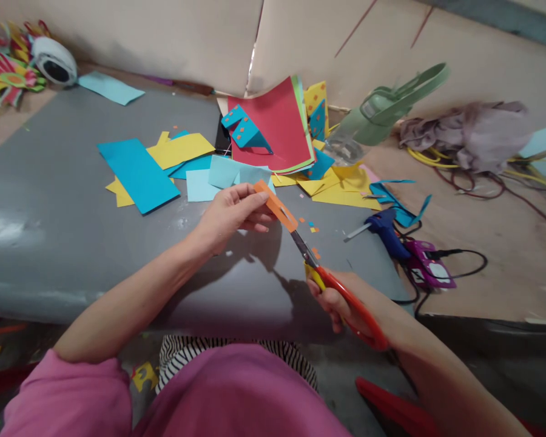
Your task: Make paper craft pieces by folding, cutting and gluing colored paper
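Observation:
Between the thumb and fingers of my left hand point(239, 212) is a narrow orange paper strip point(277, 207), its far end pointing toward my right hand. A pair of scissors point(352, 306) with red and yellow handles is gripped in my right hand point(341, 297). The scissor blades reach the lower end of the strip; whether they are fully closed on it is hard to make out. Tiny orange, blue and yellow paper scraps point(315, 229) lie on the grey table just beyond the blades.
A blue paper sheet point(139, 176) and yellow pieces point(182, 150) lie left. Red sheets point(273, 121) with a dotted blue paper shape point(246, 128) are behind. At right are a blue glue gun point(384, 230), a purple power strip point(430, 265) with cables, and a green visor point(382, 112).

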`<state>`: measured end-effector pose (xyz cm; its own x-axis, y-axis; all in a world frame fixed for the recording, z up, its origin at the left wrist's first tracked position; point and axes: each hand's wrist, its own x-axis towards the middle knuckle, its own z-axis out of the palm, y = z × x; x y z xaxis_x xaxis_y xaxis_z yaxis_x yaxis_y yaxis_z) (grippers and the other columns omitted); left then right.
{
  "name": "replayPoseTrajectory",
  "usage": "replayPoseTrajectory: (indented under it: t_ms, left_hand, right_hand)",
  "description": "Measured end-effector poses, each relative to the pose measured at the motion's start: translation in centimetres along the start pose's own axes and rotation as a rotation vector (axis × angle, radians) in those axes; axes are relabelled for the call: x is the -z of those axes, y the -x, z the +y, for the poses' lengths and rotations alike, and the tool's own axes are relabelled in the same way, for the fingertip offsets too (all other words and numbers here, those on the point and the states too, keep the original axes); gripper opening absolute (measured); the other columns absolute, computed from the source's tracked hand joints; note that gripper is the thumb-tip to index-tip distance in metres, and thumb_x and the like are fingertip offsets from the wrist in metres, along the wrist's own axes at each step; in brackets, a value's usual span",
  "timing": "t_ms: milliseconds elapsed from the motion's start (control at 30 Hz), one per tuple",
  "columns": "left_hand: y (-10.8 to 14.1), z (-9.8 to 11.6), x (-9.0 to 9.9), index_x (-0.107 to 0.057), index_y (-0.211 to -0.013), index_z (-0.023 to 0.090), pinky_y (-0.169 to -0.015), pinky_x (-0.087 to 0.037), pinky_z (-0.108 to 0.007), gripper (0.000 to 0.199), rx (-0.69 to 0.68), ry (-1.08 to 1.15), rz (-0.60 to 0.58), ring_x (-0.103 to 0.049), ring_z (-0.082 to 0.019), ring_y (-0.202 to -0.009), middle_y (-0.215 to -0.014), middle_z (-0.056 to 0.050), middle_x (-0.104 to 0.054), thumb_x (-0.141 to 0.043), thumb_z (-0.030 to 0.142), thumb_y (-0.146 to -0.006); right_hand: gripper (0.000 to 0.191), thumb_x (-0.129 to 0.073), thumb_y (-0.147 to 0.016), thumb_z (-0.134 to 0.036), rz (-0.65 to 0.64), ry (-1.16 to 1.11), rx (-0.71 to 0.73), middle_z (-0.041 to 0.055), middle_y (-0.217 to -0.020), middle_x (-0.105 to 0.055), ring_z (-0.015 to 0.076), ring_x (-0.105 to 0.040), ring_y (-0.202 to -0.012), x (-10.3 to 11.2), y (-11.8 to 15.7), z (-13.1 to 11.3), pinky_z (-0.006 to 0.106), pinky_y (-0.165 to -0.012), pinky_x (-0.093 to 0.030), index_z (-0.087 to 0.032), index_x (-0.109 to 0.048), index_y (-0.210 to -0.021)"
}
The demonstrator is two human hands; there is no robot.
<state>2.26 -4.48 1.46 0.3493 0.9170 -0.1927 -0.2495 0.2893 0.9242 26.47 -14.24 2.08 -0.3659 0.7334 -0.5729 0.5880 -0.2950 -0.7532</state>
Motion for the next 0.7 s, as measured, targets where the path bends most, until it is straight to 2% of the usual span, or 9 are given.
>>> replayPoseTrajectory:
  t_ms: [233,433,567,700]
  left_hand:
    - [0.2,0.0,0.1,-0.06,-0.084,0.016,-0.062,-0.055,-0.02,0.016,-0.009,-0.086,-0.082,-0.073,-0.012,-0.072,-0.082,-0.004,-0.076,-0.063,0.029,-0.092]
    - [0.3,0.1,0.3,-0.06,-0.085,0.016,-0.065,-0.056,-0.021,0.018,-0.034,-0.147,-0.146,-0.073,-0.013,-0.074,-0.084,-0.005,-0.076,-0.063,0.032,-0.093]
    - [0.3,0.1,0.4,-0.059,-0.086,0.016,-0.066,-0.055,-0.021,0.021,-0.029,-0.193,-0.157,-0.073,-0.013,-0.075,-0.086,-0.005,-0.077,-0.063,0.036,-0.093]
    - [0.2,0.0,0.5,-0.059,-0.087,0.017,-0.068,-0.055,-0.022,0.022,-0.026,-0.222,-0.16,-0.074,-0.013,-0.078,-0.089,-0.006,-0.077,-0.063,0.038,-0.092]
  right_hand:
    - [0.059,-0.05,-0.084,-0.081,-0.016,0.033,0.039,-0.0056,-0.067,-0.04,0.0082,-0.041,-0.052,0.3,0.3,0.7,0.023,-0.047,-0.052,-0.022,-0.045,-0.083]
    - [0.068,-0.046,-0.077,-0.09,-0.016,0.048,0.014,-0.0055,-0.065,-0.04,0.0087,-0.042,-0.051,0.2,0.6,0.3,0.024,-0.046,-0.052,-0.022,-0.045,-0.081]
    - [0.062,-0.049,-0.082,-0.085,-0.019,0.028,0.013,-0.0059,-0.064,-0.041,0.0085,-0.046,-0.05,0.1,0.6,0.6,0.022,-0.046,-0.051,-0.022,-0.044,-0.08]
    - [0.066,-0.05,-0.078,-0.089,-0.04,-0.012,0.051,-0.0067,-0.062,-0.043,0.0078,-0.046,-0.048,0.1,0.6,1.2,0.02,-0.044,-0.048,-0.022,-0.044,-0.08]
